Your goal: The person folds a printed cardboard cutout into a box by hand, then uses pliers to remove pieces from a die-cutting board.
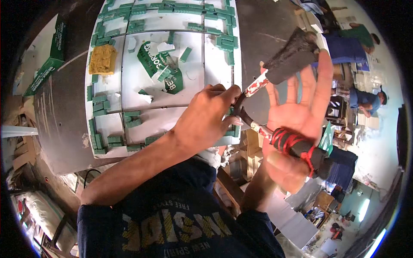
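My right hand point(294, 118) is palm up, fingers stretched, with its thumb over one handle of a plier-like hand tool point(257, 85). That handle is bound with black padding and red cord. The other handle, thickly padded in black, lies against the fingertips, and the handles stand wide apart. My left hand point(208, 112) is closed beside the tool's dark head; its fingertips hide whatever they pinch. Under and beyond it lies a white board point(172, 90) with small green bars point(226, 42) grouped along its edges and lines. Torn green printed card point(172, 81) lies on it.
A yellow sponge-like block point(102, 59) sits on the board's left side. The board rests on a dark table point(64, 112). A green and white carton point(47, 60) stands at far left. Other people point(365, 99) and stacked goods are at the right.
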### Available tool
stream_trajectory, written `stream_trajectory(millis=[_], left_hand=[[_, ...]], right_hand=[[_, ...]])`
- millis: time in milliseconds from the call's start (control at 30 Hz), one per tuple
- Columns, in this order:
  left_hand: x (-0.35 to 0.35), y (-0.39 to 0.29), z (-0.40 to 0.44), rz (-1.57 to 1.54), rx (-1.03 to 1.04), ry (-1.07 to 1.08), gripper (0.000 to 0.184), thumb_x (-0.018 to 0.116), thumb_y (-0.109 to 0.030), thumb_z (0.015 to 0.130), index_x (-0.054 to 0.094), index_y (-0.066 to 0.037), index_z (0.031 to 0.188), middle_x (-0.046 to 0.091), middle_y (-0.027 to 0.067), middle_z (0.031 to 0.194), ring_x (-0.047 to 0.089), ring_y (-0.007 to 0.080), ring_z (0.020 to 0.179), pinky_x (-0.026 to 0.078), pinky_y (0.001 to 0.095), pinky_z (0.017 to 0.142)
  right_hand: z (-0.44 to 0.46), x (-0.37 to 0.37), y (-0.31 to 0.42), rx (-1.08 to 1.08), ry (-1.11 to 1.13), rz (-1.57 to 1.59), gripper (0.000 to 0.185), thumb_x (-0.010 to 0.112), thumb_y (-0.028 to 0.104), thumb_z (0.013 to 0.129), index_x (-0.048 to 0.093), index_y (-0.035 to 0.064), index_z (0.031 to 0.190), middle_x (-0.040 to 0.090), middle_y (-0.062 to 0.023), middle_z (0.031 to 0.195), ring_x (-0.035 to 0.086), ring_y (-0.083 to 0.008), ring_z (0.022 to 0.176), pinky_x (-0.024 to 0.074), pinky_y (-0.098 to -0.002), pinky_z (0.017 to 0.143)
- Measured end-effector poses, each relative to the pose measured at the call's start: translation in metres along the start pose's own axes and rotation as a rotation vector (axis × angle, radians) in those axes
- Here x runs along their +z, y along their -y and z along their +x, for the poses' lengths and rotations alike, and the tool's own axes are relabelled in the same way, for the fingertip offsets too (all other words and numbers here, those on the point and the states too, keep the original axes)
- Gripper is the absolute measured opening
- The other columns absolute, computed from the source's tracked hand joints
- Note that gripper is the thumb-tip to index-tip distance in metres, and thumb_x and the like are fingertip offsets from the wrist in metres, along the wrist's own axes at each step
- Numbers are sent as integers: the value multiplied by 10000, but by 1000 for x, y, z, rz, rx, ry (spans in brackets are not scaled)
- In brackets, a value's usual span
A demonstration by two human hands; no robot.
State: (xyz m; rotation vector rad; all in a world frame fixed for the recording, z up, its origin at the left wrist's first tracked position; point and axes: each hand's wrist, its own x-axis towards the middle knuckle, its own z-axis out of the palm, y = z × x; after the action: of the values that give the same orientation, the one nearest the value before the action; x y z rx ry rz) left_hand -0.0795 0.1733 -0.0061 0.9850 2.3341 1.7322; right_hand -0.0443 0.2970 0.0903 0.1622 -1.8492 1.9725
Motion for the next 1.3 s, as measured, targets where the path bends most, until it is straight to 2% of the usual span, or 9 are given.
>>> stream_trajectory(millis=[167,233,333,500,600,867,1067,1100,1300], left_hand=[[-12,-7,-1,56,-138,114,385,829,-132,742,637,-44,1065,700,154,983,657,355,982,515,427,856],[-24,-7,-1,114,-133,150,397,823,-146,752,651,-50,1096,700,153,992,647,352,1029,500,433,899],[-69,-1,5,640,115,90,471,783,-132,787,657,-89,1239,650,100,1271,536,280,1257,385,454,1058],[-97,18,9,943,25,101,612,777,-171,803,595,-173,1388,428,13,1572,353,233,1454,269,479,1154],[-92,22,13,1003,-59,64,848,811,-331,741,450,-333,1508,280,12,1649,206,226,1532,194,558,1171],[-95,19,14,972,-149,-4,1004,879,-301,631,411,-429,1509,203,33,1674,162,283,1545,123,639,1183],[-88,16,16,996,-163,19,986,870,-252,678,385,-424,1520,164,8,1682,153,248,1545,95,611,1210],[-85,7,16,1051,-139,39,970,869,-258,690,394,-379,1527,165,26,1681,162,242,1543,86,595,1219],[-35,-35,14,-330,-26,202,395,769,-55,844,664,12,1219,727,155,1083,722,245,985,606,361,857]], right_hand=[[-1,15,7,190,-9,41,1337,921,230,487,177,92,1590,355,-216,1530,436,-343,1342,287,-490,1157],[-6,20,7,219,-2,111,1068,878,130,538,353,57,1465,556,-174,1179,547,-310,1081,419,-452,972],[-8,8,4,38,252,-32,463,790,24,652,479,92,988,486,-48,848,438,-181,749,358,-383,741],[-13,-49,-1,58,176,339,292,721,98,756,481,126,919,423,-12,770,335,-142,639,274,-336,652],[-20,-83,-32,-130,-236,629,195,598,173,729,464,100,851,402,-11,720,302,-103,594,249,-308,599],[-54,-47,22,-96,174,241,246,703,122,855,484,113,966,432,-45,832,402,-179,674,334,-418,700],[-99,-122,113,-885,-641,-339,301,552,346,760,526,81,900,481,-61,752,473,-175,581,444,-381,644],[-70,-96,109,-721,-189,44,243,551,324,768,490,97,830,433,-42,715,390,-153,560,375,-350,600],[-29,-74,52,-448,-137,359,296,664,281,807,426,141,913,440,-20,805,374,-116,593,300,-313,605]])
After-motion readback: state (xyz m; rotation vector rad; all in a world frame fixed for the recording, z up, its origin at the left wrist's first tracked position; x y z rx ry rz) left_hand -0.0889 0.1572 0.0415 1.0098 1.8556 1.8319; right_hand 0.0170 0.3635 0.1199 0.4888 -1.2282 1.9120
